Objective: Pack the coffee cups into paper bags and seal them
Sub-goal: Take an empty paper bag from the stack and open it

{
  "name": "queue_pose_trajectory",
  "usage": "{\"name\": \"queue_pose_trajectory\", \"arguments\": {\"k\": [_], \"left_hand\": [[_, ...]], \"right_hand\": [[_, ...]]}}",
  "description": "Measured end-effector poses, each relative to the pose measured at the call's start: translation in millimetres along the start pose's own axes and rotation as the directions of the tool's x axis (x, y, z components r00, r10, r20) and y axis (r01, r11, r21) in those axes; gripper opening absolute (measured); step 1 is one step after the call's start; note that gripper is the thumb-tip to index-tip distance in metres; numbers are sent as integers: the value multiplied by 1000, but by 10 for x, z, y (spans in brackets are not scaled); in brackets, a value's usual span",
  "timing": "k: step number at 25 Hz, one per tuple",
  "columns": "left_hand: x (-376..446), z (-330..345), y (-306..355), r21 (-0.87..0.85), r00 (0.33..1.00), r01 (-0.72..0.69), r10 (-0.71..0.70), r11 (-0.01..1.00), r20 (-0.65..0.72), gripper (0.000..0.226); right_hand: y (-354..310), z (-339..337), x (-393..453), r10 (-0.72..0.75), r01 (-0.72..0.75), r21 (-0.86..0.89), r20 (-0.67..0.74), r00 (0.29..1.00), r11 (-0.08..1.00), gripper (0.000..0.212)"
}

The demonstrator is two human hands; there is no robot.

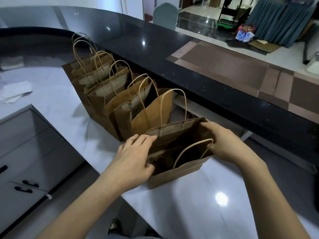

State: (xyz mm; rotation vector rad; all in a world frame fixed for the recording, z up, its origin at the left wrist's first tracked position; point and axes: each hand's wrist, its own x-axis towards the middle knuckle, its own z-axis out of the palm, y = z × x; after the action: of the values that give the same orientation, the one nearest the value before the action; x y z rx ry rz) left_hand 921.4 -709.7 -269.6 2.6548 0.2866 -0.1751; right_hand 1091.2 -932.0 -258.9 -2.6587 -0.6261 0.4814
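While the nearest paper bag (176, 169) stood on the white counter (198, 204), near the row of bags (120, 100), the left hand (133, 156) and right hand (224, 140) gripped its side edges. Its mouth was open; the contents were too dark to tell. Sealing probably came next.

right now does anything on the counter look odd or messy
Little stands out: the row of paper bags stands upright beside the nearest bag, which both hands hold open. Only some loose white papers lie scattered at far left.

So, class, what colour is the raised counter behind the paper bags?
Glossy black with fine speckles, seen in the head view.
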Motion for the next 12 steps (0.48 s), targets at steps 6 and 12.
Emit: {"name": "queue_pose_trajectory", "arguments": {"k": [6, 12], "left_hand": [[-189, -73, -86, -18, 998, -39, 37, 999, -59, 82], [-361, -162, -210, -52, 993, -3, -3, 999, -116, 76]], "right_hand": [[-58, -11, -162, -29, 29, 31, -12, 1000, 999, 76], [-157, 34, -245, -111, 109, 46, 34, 993, 993, 74]]}}
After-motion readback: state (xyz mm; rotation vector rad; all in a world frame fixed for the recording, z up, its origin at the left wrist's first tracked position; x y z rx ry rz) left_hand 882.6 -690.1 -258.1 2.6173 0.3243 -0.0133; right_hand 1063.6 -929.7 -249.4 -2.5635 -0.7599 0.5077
